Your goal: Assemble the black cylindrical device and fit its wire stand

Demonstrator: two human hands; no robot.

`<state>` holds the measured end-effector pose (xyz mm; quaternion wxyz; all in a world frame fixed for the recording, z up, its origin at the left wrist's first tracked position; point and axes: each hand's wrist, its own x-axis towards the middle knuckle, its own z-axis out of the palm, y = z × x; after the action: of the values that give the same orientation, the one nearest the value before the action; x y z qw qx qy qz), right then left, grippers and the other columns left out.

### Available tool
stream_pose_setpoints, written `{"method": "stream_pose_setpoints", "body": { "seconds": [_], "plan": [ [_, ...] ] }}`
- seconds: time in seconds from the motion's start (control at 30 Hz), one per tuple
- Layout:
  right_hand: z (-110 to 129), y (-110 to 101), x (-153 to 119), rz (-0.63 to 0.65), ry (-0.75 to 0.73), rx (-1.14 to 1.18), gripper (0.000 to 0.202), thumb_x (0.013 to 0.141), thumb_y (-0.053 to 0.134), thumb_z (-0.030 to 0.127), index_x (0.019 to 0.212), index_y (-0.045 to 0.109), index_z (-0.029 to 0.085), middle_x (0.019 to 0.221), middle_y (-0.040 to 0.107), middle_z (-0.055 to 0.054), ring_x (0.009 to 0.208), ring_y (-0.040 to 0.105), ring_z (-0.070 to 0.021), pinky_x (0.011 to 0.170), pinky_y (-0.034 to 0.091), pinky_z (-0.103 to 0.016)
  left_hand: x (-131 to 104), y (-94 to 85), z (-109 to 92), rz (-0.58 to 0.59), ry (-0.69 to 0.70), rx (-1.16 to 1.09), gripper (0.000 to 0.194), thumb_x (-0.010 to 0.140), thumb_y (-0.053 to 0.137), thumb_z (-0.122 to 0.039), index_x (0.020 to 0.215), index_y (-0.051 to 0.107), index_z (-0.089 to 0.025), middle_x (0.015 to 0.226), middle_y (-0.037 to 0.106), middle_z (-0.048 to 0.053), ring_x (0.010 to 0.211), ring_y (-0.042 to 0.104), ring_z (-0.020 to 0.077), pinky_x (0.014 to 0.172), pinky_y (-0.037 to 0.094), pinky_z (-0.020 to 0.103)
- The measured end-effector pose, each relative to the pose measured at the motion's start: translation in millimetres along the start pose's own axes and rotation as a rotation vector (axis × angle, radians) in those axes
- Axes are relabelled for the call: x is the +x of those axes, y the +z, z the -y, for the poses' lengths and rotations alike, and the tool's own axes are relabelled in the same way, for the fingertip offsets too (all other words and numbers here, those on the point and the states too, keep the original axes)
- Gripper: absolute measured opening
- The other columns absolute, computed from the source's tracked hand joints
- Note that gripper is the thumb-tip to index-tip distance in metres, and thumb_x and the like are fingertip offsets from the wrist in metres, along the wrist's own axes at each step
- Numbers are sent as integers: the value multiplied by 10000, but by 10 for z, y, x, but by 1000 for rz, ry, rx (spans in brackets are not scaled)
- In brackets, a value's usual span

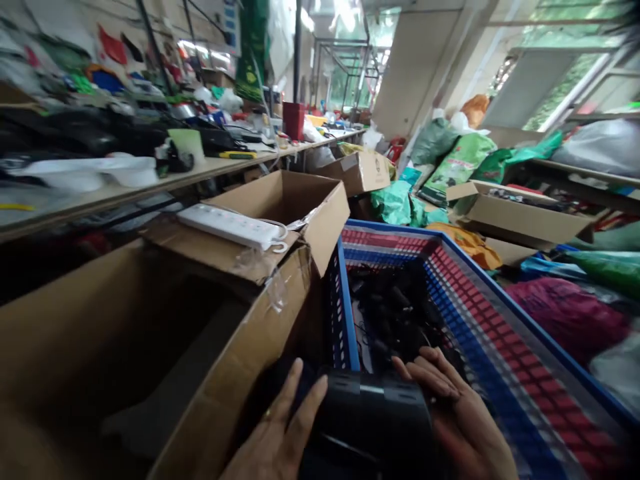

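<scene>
Cluttered workshop/storeroom: long wooden bench [150,183] along the left w/ white tubs, black gear and a red container [293,120]; sacks and green bags piled at right. Big open cardboard box [240,347] fills the lower left, a white power strip [233,227] lying on its folded flap. Just right of it, touching, a blue plastic crate [500,333] w/ red-and-blue lattice walls, holding a tangle of black cables/adapters [395,313]. More cartons behind, one w/ a small round printed logo, too blurred to read; no other writing legible.

Bottom centre: black boxy device [373,417], over the seam btwn box and crate. Left hand [280,440] presses its left side, fingers spread flat. Right hand [460,413] cups its right side, fingers together, wrapped round the edge. Both hands hold it btwn them.
</scene>
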<state>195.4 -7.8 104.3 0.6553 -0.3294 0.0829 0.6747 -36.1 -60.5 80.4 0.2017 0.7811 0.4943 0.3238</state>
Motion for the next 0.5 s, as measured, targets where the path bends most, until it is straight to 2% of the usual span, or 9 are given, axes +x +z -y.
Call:
{"method": "stream_pose_setpoints", "body": {
  "seconds": [0.07,0.1,0.17,0.23,0.27,0.33,0.4,0.47,0.5],
  "plan": [
    [-204,59,-68,36,20,-37,230,814,526,159,605,435,188,431,292,125,361,380,-25,827,548,-351,-51,-88,31,-1,-120,-97,647,771,626,-363,1336,320,-288,1323,476,75,1140,520,239,888,489,314],
    [-301,64,-84,65,10,-90,222,807,563,212,617,451,192,437,316,122,382,413,-33,820,548,-336,-72,-144,50,3,-221,-171,669,723,669,-375,1311,359,-296,1271,531,60,1111,544,242,875,497,307],
    [-482,38,-107,170,-35,-278,234,752,640,392,685,511,210,501,447,90,509,544,-80,777,555,-335,-108,-269,83,-10,-442,-348,568,672,702,-367,1194,494,-284,1116,634,35,1012,604,241,831,517,314],
    [-633,-13,-151,300,-108,-529,353,642,696,524,797,570,234,704,611,17,751,634,-176,748,551,-353,-144,-390,97,-67,-577,-487,441,666,690,-326,1085,573,-250,1017,664,27,947,625,227,802,521,299],
    [-693,-43,-184,358,-149,-658,438,578,742,520,883,592,244,862,648,-23,879,627,-224,758,541,-354,-162,-439,95,-89,-598,-522,417,659,689,-309,1056,589,-234,990,664,27,925,627,219,790,520,287],
    [-774,-107,-260,466,-216,-926,713,428,849,388,1075,582,254,1128,602,-71,1056,557,-287,830,504,-346,-201,-499,73,-89,-617,-509,391,624,719,-287,995,618,-219,934,656,23,862,628,207,744,521,269],
    [-808,-183,-322,539,-254,-1165,926,328,881,237,1186,534,252,1211,556,-85,1133,499,-312,908,452,-344,-241,-512,41,-44,-631,-408,381,591,754,-266,948,632,-212,900,638,24,806,620,206,694,521,276],
    [-807,-279,-340,532,-286,-1344,911,357,867,226,1198,517,249,1184,574,-89,1125,504,-318,900,453,-351,-282,-498,15,-11,-614,-306,403,596,760,-259,970,619,-207,971,614,48,874,603,228,761,515,323],
    [-798,-333,-329,510,-280,-1379,851,398,850,251,1182,520,239,1153,591,-92,1092,529,-316,876,466,-350,-302,-490,9,15,-587,-267,489,572,778,-261,1023,596,-209,1060,588,71,960,579,257,830,496,370]
  ]
}}
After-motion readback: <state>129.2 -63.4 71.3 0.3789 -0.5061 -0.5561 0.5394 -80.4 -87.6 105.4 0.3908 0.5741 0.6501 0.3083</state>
